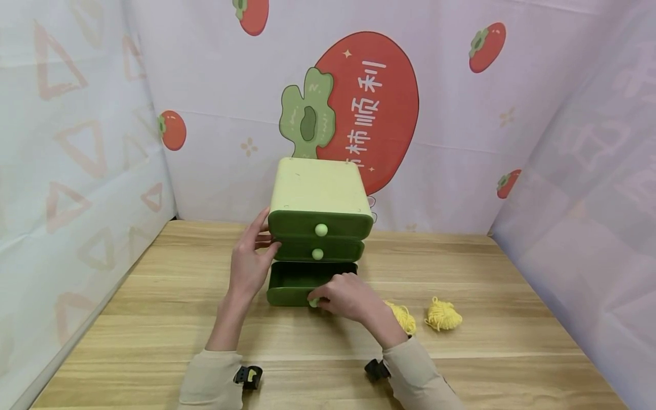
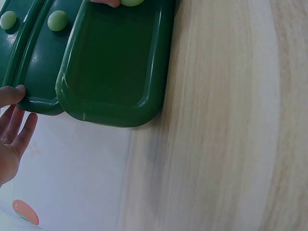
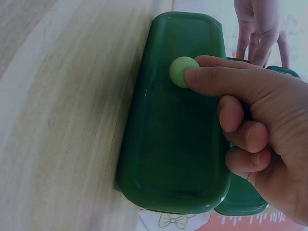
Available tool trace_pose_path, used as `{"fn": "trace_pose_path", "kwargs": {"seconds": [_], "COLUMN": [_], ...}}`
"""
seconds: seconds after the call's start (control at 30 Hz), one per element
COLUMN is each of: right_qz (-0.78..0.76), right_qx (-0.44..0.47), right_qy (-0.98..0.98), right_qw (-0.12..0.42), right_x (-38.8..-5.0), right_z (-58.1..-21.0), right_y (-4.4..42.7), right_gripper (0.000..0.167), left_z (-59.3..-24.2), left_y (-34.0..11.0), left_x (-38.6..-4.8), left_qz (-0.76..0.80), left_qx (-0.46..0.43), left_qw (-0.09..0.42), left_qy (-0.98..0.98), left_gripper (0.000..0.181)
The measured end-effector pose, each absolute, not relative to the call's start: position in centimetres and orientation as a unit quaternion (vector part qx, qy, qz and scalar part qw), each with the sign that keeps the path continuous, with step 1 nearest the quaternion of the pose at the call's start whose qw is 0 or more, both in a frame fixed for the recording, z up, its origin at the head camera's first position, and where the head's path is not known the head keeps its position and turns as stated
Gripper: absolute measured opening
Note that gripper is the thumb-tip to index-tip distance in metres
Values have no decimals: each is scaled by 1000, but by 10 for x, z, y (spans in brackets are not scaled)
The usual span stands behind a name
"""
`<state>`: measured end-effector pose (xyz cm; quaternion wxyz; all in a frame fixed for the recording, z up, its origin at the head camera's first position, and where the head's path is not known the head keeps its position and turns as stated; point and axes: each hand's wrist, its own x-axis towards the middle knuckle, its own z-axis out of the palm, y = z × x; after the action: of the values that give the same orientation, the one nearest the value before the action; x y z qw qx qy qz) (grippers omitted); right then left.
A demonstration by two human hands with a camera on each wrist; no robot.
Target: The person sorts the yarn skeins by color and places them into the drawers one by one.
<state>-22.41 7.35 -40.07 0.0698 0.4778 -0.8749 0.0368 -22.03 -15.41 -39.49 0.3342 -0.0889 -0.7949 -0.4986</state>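
A small drawer cabinet [image 1: 320,185] with a pale yellow-green top and dark green drawers stands near the back of the table. Its bottom drawer [image 1: 287,296] is pulled out, while the upper two look closed. My right hand [image 1: 351,296] pinches that drawer's round light green knob [image 3: 178,71] between thumb and index finger, the other fingers curled. At the cabinet's left side is my left hand [image 1: 248,267], its thumb on the front edge of the middle drawer [image 2: 43,77] and its fingers fairly straight along the side. The drawer's inside is dark where it shows.
Right of the cabinet, two yellow yarn balls lie on the wooden table [image 1: 512,341]: one yarn ball [image 1: 443,315] in full view, the other yarn ball [image 1: 404,318] partly behind the right forearm. Printed cloth walls [image 1: 215,68] stand at the back and both sides.
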Motion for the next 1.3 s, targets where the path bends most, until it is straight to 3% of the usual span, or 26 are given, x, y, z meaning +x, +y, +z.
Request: {"fn": "trace_pose_path", "kwargs": {"seconds": [0.33,0.67,1.0,1.3], "right_qz": [61,133,164,178], "right_qx": [484,490,475,447], "right_qy": [-870,-861,-863,-872], "right_qw": [70,32,45,94], "right_x": [-224,-229,-225,-215], "right_z": [-398,-383,-370,-354], "right_y": [73,87,108,125], "right_gripper": [12,10,12,11], "left_z": [-396,-395,-396,-394], "left_y": [-156,-155,-150,-154], "left_x": [-219,-220,-223,-220], "left_qz": [-488,-507,-513,-521], "left_qx": [-87,-92,-93,-79], "left_qw": [350,337,322,307], "left_qy": [-795,-788,-790,-792], "left_gripper": [77,77,76,77]}}
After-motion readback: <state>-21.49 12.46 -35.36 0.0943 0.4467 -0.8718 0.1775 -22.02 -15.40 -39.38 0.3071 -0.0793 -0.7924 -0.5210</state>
